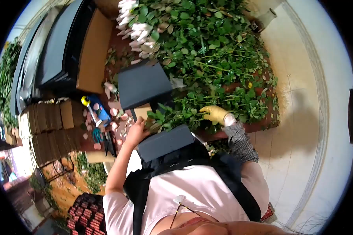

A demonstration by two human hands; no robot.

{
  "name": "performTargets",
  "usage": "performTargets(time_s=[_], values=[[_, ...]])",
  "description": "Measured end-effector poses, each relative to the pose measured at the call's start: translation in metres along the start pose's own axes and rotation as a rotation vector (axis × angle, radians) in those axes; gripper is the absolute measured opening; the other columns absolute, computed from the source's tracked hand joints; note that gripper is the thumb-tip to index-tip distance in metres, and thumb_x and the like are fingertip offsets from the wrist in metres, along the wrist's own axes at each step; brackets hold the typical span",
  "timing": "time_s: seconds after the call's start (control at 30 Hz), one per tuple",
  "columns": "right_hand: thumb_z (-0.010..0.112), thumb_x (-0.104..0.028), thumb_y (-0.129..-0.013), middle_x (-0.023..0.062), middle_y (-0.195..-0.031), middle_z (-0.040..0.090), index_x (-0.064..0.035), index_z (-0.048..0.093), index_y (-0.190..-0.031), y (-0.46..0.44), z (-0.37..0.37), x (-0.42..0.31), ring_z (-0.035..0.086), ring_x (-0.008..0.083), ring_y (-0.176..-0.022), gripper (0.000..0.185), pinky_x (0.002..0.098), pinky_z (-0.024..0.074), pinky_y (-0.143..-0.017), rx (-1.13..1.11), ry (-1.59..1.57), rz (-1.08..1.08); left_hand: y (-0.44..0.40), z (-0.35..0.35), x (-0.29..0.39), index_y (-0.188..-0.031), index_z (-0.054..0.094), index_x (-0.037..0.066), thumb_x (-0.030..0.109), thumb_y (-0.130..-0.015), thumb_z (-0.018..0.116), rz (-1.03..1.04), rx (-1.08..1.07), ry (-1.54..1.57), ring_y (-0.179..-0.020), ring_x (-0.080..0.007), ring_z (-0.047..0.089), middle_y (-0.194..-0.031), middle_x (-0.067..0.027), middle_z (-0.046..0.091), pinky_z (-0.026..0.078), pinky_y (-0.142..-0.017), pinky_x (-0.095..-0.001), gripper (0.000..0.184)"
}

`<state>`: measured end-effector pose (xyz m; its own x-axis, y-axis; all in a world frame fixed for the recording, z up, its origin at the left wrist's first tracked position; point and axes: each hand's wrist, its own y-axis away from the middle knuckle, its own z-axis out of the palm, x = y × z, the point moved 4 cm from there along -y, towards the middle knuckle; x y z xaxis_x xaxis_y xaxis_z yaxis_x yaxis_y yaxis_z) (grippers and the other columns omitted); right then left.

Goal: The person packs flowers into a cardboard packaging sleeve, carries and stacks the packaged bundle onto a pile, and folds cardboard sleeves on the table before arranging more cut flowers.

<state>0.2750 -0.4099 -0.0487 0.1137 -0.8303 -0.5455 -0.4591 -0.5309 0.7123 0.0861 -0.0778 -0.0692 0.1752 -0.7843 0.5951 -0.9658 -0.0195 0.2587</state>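
Note:
My left hand (137,132) is bare, its fingers bent together at the lower edge of a tan cardboard piece (142,111), beside leafy stems; what they grip is too small to tell. A dark grey box (143,84) lies just beyond it, and another dark grey panel (166,142) is close to my body. My right hand (215,114), in a yellow glove with a checked sleeve, is over green leafy stems (190,111), its fingers curved and apart. Any contact with the stems is partly hidden by leaves.
A large pile of leafy stems (208,47) with white-wrapped heads (139,33) covers the far side. At left are stacked cardboard (47,117), large dark sheets (60,47), a yellow-and-white tool (91,109), blue-handled scissors (97,135) and scattered pink petals (113,112). A pale wall (302,98) stands at right.

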Motion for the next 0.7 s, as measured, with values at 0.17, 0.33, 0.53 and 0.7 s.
performTargets(time_s=[0.17,0.33,0.53,0.7], values=[[0.069,-0.025,-0.088,0.0157,-0.136,0.058,-0.0080,0.055,-0.134,-0.041,-0.085,-0.035,0.057,0.0295,-0.122,0.051,0.0410,0.0467,-0.102,0.352,-0.143,-0.406,0.000,0.004,-0.007,-0.114,0.055,-0.001,0.000,-0.074,0.065,0.064,0.076,0.186,-0.101,-0.0445,0.057,-0.113,-0.0209,0.053,0.050,-0.085,-0.0459,0.041],[0.066,-0.019,-0.083,0.0102,-0.130,0.061,-0.0142,0.066,-0.118,-0.100,-0.118,-0.075,0.053,0.0297,-0.122,0.035,0.0450,0.0345,-0.110,1.167,0.731,-0.051,-0.006,0.015,-0.015,-0.115,0.063,0.002,-0.003,-0.070,0.064,0.140,0.086,0.199,-0.108,-0.0407,0.057,-0.114,-0.0187,0.054,0.049,-0.092,-0.0425,0.046],[0.065,0.002,-0.068,0.0108,-0.109,0.069,-0.0106,0.069,-0.094,-0.064,-0.153,-0.098,0.061,0.0300,-0.108,0.029,0.0444,0.0441,-0.099,1.619,0.555,-0.396,0.002,0.010,-0.010,-0.114,0.068,0.005,-0.006,-0.066,0.065,0.148,0.171,0.127,-0.107,-0.0362,0.055,-0.110,-0.0167,0.056,0.045,-0.097,-0.0416,0.050],[0.065,0.004,-0.076,0.0102,-0.113,0.070,-0.0105,0.071,-0.107,0.019,-0.174,-0.112,0.067,0.0272,-0.102,0.035,0.0423,0.0488,-0.098,1.370,0.706,-0.451,-0.001,0.013,-0.012,-0.122,0.064,0.008,-0.007,-0.067,0.059,0.145,0.186,0.216,-0.110,-0.0369,0.052,-0.114,-0.0151,0.057,0.043,-0.097,-0.0417,0.057]])
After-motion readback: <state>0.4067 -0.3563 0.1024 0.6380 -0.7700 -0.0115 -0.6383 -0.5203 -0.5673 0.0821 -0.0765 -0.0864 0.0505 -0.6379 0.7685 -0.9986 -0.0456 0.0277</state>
